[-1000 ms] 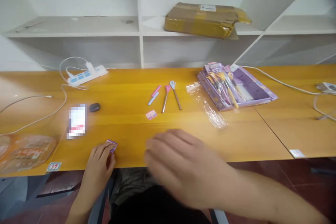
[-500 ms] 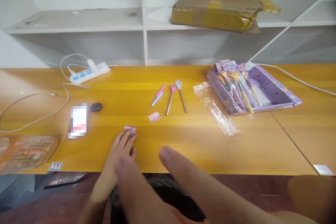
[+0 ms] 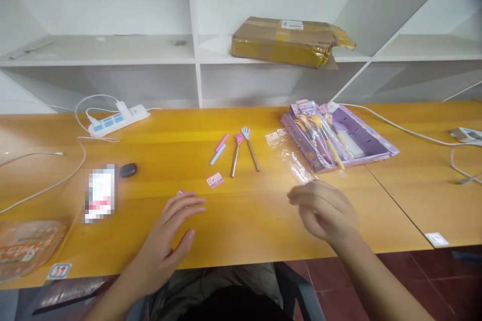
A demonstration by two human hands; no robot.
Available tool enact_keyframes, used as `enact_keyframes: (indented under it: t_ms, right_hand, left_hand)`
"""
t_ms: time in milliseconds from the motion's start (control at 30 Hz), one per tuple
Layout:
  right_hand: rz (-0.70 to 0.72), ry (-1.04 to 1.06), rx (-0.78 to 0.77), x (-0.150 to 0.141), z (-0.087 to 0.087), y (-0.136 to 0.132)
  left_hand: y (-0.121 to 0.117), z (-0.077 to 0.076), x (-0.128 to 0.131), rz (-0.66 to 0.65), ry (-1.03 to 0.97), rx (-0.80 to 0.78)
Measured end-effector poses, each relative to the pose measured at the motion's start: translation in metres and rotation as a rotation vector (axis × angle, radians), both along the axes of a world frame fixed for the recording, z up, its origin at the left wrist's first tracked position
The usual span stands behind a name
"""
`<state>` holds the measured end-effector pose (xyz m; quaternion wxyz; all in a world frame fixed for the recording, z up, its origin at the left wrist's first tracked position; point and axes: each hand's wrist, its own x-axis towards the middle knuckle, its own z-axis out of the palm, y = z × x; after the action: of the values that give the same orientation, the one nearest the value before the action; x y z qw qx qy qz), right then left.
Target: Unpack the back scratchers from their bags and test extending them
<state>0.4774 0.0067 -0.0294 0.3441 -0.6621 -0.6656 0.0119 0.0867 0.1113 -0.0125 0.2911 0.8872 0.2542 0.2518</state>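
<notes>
My left hand (image 3: 171, 235) hovers low over the front of the table, fingers stretched and apart, holding nothing. A small purple-edged card (image 3: 180, 192) peeks out behind its fingertips, mostly hidden. My right hand (image 3: 322, 208), slightly blurred, is over the table with loosely bent fingers and the thumb apart; nothing shows in it. Just beyond it lies a clear plastic sleeve (image 3: 295, 163). Between the hands, farther back, are a pink back scratcher (image 3: 236, 153) and a blue back scratcher (image 3: 251, 149) with metal rods. Beside them lie a pink tube (image 3: 222, 143), a blue tube (image 3: 217, 154) and a pink card (image 3: 215, 180).
At right, a purple tray (image 3: 376, 143) carries several wrapped, yellow-headed back scratchers (image 3: 320, 133). To the left are a phone (image 3: 100, 193), a dark oval case (image 3: 128, 170), a power strip (image 3: 118, 120) with cables and a plastic package (image 3: 30, 248). A taped carton (image 3: 282, 42) sits on the shelf.
My right hand has moved away from the camera, down over the table. My left hand has lifted off the small card and spread its fingers. The view has tilted up and shifted right.
</notes>
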Motion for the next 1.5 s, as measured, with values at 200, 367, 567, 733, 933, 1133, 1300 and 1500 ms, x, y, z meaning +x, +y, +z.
enact_keyframes:
  t_ms: [200,367,567,733,933,1133,1300,1500]
  right_hand:
    - [0.029,-0.148,-0.381,0.000,-0.028,0.090]
    - [-0.220,-0.180,-0.484,-0.016,-0.040,0.133]
    - [-0.353,-0.187,-0.567,-0.020,-0.059,0.137]
    - [-0.391,-0.164,-0.600,-0.010,-0.065,0.132]
    - [-0.413,-0.180,-0.630,-0.003,-0.065,0.139]
    - [-0.375,0.107,-0.512,0.011,-0.068,0.137]
    - [-0.361,0.279,-0.387,0.019,-0.070,0.132]
    - [-0.380,0.472,-0.161,0.021,-0.078,0.134]
  left_hand:
    - [0.041,0.042,0.036,-0.128,0.098,0.055]
    - [0.116,0.003,0.037,-0.041,0.574,-0.116]
    - [0.132,-0.029,0.001,-0.176,0.697,-0.219]
    - [0.131,-0.050,0.010,-0.084,0.501,-0.245]
    - [0.138,-0.069,0.029,0.036,0.330,-0.203]
    - [0.144,-0.058,0.072,0.162,0.268,0.010]
    - [0.138,-0.046,0.130,0.243,0.426,0.155]
    - [0.126,-0.047,0.137,0.263,0.429,0.099]
